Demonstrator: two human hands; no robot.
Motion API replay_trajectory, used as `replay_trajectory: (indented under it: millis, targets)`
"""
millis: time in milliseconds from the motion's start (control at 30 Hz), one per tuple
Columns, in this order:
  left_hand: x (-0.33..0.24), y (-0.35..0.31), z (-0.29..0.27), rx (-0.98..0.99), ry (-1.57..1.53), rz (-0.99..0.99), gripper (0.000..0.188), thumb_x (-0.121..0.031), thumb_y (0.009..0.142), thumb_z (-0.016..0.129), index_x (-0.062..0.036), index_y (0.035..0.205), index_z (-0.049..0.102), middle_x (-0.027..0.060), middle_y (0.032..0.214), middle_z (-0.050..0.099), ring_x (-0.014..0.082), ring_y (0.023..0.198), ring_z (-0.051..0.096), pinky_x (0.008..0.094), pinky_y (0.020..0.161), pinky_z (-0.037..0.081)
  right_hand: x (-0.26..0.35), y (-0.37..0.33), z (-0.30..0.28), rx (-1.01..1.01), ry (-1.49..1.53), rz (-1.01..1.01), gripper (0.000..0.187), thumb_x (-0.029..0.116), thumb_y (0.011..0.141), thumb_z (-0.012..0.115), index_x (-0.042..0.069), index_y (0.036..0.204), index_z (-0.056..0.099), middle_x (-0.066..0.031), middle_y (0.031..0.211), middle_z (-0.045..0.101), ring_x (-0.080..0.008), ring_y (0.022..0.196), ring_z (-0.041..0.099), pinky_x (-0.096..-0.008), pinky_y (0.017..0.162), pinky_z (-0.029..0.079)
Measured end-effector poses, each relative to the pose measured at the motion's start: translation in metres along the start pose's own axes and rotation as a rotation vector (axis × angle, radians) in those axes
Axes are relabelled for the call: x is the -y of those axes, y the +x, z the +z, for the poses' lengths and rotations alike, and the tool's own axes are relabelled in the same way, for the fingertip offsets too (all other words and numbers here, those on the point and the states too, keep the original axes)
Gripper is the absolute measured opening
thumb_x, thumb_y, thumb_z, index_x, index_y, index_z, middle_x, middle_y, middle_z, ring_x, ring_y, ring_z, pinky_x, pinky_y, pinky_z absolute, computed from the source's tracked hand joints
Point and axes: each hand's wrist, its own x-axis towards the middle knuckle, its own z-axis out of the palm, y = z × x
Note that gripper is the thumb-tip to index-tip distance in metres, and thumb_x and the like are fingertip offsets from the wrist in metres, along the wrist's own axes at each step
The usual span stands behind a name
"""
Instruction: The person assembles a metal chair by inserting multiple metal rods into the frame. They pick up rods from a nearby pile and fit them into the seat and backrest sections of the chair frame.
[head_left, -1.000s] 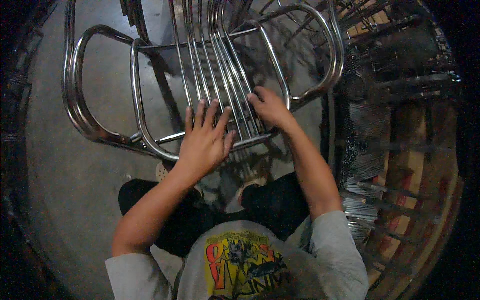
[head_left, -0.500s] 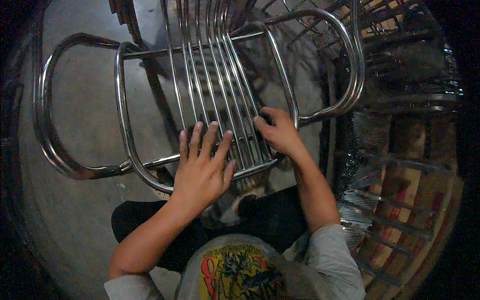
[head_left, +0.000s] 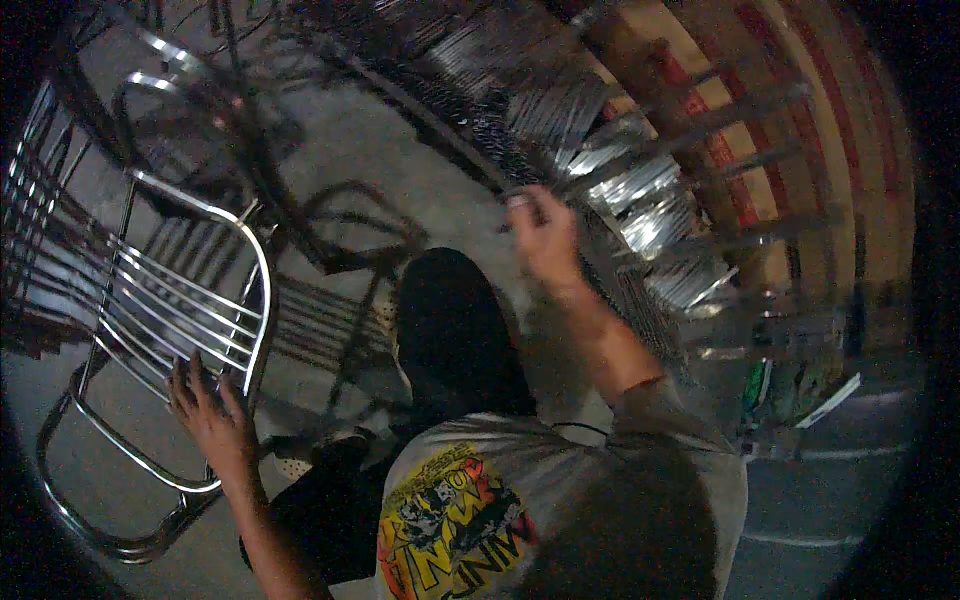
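Note:
A chair frame of shiny metal tube (head_left: pixel 267 290), with a row of thin bars across its seat, stands at the left. My left hand (head_left: pixel 213 415) rests on the near end of these bars, its fingers stretched out and apart. My right hand (head_left: pixel 545 235) is raised off the chair, in front of the bundled metal rods (head_left: pixel 645 225). Its fingers are curled together. Blur hides what, if anything, is between them.
Stacks of shiny rods and dark bars run along the right, before red-and-tan striped boards (head_left: pixel 750 130). More dark tubular frames (head_left: pixel 190 100) stand at the far left. My bent knee (head_left: pixel 455 330) is between the chair and the rods.
The view has swung to the right, so the chair now lies at the left. My right hand has left the seat bars and reached toward the rods. My left hand stays on the chair.

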Motion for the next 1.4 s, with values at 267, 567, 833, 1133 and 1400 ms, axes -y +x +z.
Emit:
replay_trajectory:
  millis: [267,567,833,1133,1400]
  targets:
    - [0.011,0.003,0.015,-0.074,0.068,0.148,0.043,-0.026,0.097,0.05,-0.0085,0.137,0.049,0.0222,0.141,0.042,0.0405,0.131,0.038,0.0487,0.109,0.03,-0.34,-0.025,-0.205,-0.067,-0.814,0.722,0.053,0.043,0.088,0.059,-0.002,0.114,0.062,-0.0232,0.108,0.067,-0.0418,0.102,0.063,-0.0476,0.087,0.049]
    - [0.023,0.007,0.027,-0.131,0.086,0.171,0.041,-0.027,0.096,0.051,-0.0034,0.129,0.054,0.0221,0.133,0.049,0.0394,0.126,0.043,0.0481,0.104,0.035,-0.455,-0.086,-0.198,0.067,-0.747,0.769,0.055,0.035,0.088,0.054,0.006,0.134,0.052,-0.0257,0.131,0.054,-0.0415,0.122,0.052,-0.047,0.105,0.042]
    - [0.025,0.005,0.029,-0.144,-0.001,0.192,0.041,-0.026,0.094,0.055,-0.0035,0.129,0.054,0.022,0.132,0.05,0.038,0.125,0.044,0.0477,0.105,0.033,-0.437,-0.084,-0.22,0.125,-0.752,0.652,0.05,0.041,0.092,0.053,-0.001,0.118,0.06,-0.0272,0.12,0.06,-0.0437,0.112,0.057,-0.049,0.097,0.045]
    - [0.019,0.002,0.024,-0.136,0.006,0.129,0.044,-0.028,0.094,0.055,-0.0045,0.131,0.053,0.0222,0.133,0.049,0.0395,0.127,0.042,0.0485,0.107,0.032,-0.222,-0.067,-0.182,-0.802,0.351,0.224,0.039,0.041,0.1,0.047,0.007,0.081,0.053,-0.0028,0.064,0.05,-0.0165,0.057,0.049,-0.0326,0.051,0.039]
    - [-0.052,0.0,-0.044,-0.648,-0.201,0.353,0.086,-0.017,0.079,0.074,-0.0032,0.149,0.024,0.0258,0.149,0.028,0.0425,0.136,0.03,0.0492,0.113,0.025,-0.042,-0.088,-0.155,-0.582,-0.172,-0.682,0.013,0.014,0.087,0.059,0.002,0.087,0.057,-0.0091,0.068,0.058,-0.0226,0.055,0.055,-0.032,0.05,0.041]
